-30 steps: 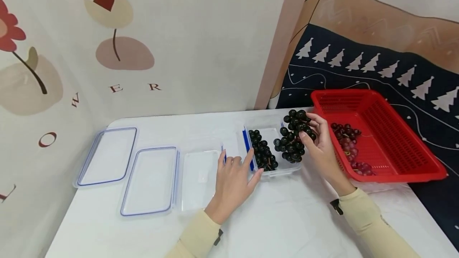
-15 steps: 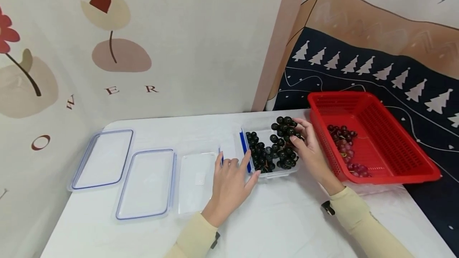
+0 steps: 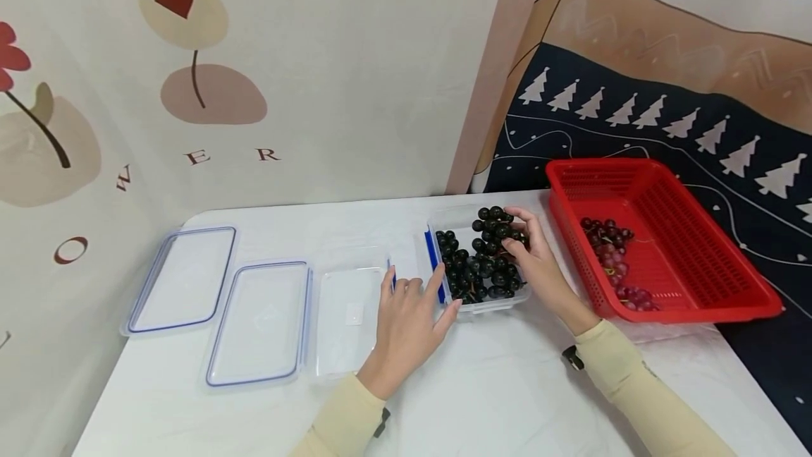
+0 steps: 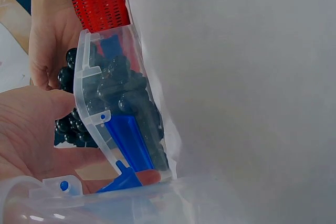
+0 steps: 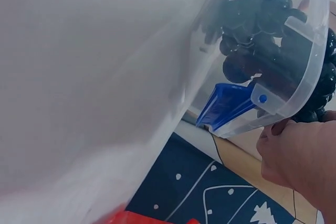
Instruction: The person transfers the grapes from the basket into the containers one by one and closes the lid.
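Note:
In the head view my right hand (image 3: pixel 544 275) holds a bunch of black grapes (image 3: pixel 490 240) between thumb and fingers, low over the right half of a clear plastic container (image 3: pixel 491 307). Its lower grapes lie inside, beside another bunch of black grapes (image 3: pixel 449 252) along the left side. My left hand (image 3: pixel 406 333) spreads its fingers at the container's left edge, near a blue side latch (image 3: pixel 435 266). From the left wrist view, grapes (image 4: pixel 118 82) show through the container wall, with the left thumb at the rim. In the right wrist view my right hand (image 5: pixel 302 153) reaches over the rim.
A second clear container (image 3: pixel 345 330) stands left of my left hand. Two clear lids with blue seals, a nearer lid (image 3: pixel 260 323) and a farther lid (image 3: pixel 184 277), lie further left. At right, a red basket (image 3: pixel 717 259) holds dark and red grapes (image 3: pixel 612 259).
My right hand has moved left and lowered the black grapes from above the container into its right half. The left hand has stayed at the container's left edge.

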Tool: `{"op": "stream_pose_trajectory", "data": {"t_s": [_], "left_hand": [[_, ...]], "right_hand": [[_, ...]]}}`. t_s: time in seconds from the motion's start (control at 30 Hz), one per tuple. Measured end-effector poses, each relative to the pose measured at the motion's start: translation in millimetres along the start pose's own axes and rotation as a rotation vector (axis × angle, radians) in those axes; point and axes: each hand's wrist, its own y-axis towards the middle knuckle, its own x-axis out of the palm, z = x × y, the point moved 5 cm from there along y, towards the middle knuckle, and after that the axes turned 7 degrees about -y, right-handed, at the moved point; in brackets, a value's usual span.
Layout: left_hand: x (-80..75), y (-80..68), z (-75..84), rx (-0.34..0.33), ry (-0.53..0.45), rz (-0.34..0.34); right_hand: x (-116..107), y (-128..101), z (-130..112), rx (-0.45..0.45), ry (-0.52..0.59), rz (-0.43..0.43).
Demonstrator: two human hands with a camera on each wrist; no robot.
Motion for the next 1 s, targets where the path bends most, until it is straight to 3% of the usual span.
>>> {"op": "stream_pose_trajectory", "data": {"t_s": [0.23,0.47,0.67,1.0], "left_hand": [[-1.2,0.4,0.5,0.008,0.004,0.013],[-0.7,0.6,0.2,-0.001,0.015,-0.003],[-0.7,0.0,0.4,-0.006,0.014,-0.012],[0.0,-0.4,0.0,0.002,0.015,-0.009]], "right_hand": [[-1,9,-1,-0.078,-0.174,0.050],[7,17,-10,-0.211,-0.482,0.070],[12,21,-12,-0.195,-0.553,0.023],[15,35,-8,-0.089,-0.620,-0.007]]}}
